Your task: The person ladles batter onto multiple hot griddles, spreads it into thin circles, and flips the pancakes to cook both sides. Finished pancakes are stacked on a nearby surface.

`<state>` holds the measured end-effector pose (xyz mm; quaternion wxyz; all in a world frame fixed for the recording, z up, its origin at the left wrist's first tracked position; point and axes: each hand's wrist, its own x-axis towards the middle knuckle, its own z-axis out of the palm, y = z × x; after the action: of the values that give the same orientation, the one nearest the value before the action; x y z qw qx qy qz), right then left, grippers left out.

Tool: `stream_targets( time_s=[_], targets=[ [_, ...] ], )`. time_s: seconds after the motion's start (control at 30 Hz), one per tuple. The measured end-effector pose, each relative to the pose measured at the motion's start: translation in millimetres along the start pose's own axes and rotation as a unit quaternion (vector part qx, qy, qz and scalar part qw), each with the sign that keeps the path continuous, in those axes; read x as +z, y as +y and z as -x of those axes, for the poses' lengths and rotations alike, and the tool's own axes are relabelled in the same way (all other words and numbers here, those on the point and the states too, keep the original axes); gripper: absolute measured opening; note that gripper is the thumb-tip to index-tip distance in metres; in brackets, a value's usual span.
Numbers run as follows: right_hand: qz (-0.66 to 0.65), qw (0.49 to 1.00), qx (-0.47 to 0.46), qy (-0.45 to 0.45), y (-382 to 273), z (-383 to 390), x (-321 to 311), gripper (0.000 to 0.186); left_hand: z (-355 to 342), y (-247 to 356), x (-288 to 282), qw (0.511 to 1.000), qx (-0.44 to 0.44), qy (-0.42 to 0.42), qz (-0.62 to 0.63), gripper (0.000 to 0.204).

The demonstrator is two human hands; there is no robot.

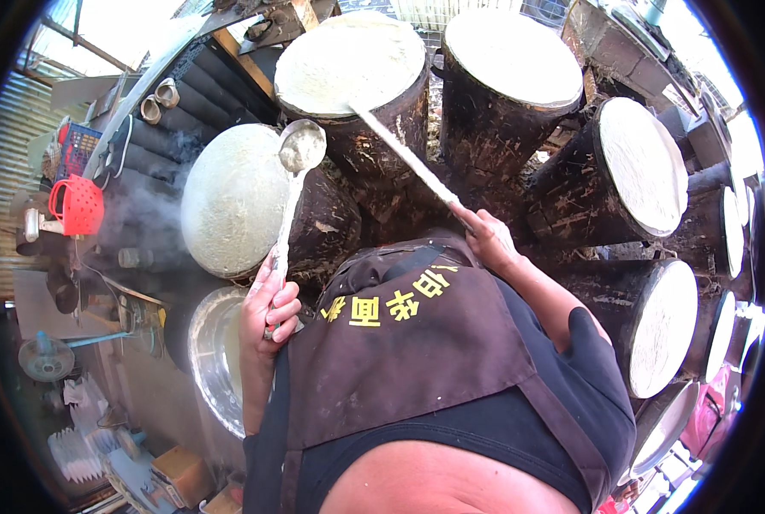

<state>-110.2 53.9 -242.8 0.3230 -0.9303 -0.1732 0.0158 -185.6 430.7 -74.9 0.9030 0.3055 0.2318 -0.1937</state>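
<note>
My left hand is closed around the pale-crusted handle of a metal ladle. The ladle's bowl is raised beside a steaming round white surface. In my right hand is a long, white-coated stick; its far tip reaches the near edge of the white round top of a dark barrel. That top looks coated with something pale, but I cannot tell exactly what. Below the steaming surface, a wide metal basin stands by my left forearm, partly hidden by it.
Several dark barrels with round white tops curve around me, including one at the far middle and one at right. At left are a red basket, a fan and a cardboard box. Steam drifts there.
</note>
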Motion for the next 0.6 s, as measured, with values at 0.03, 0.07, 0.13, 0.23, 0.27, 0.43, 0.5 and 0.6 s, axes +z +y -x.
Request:
stream_targets(
  time_s=[0.03,0.07,0.13,0.23,0.27,0.43,0.5,0.6],
  targets=[
    [-0.043,0.999,-0.026,0.014,2.0,5.1,5.5,0.063,5.6,0.3,-4.1,1.0,0.004,-0.001,-0.002,0.044],
    [-0.071,0.988,-0.104,0.094,-3.8,2.5,9.4,0.056,10.0,-0.3,-7.3,1.0,0.007,-0.002,-0.003,0.044],
    [-0.306,0.949,0.079,-0.004,-13.1,-2.3,4.6,0.053,18.3,-0.8,-13.4,1.0,0.012,-0.003,-0.003,0.044],
    [-0.577,0.784,0.223,-0.055,-22.2,-33.3,8.2,0.049,25.0,-4.5,-21.5,1.0,0.013,0.0,0.006,0.044],
    [-0.619,0.749,0.232,-0.055,-9.0,-41.7,19.5,0.047,26.1,-5.3,-22.1,1.0,0.008,0.008,0.002,0.043],
    [-0.693,0.677,0.247,-0.025,6.3,-70.4,34.4,0.045,35.2,-6.6,-32.7,0.999,-0.025,-0.022,-0.014,0.043],
    [-0.677,0.688,0.261,0.008,14.4,-90.8,39.1,0.046,38.1,-5.4,-42.0,0.998,-0.033,-0.035,-0.037,0.043],
    [-0.564,0.781,0.267,0.037,7.6,-119.9,25.5,0.052,47.3,-5.8,-50.4,0.998,-0.05,-0.043,0.02,0.04]
  ],
)
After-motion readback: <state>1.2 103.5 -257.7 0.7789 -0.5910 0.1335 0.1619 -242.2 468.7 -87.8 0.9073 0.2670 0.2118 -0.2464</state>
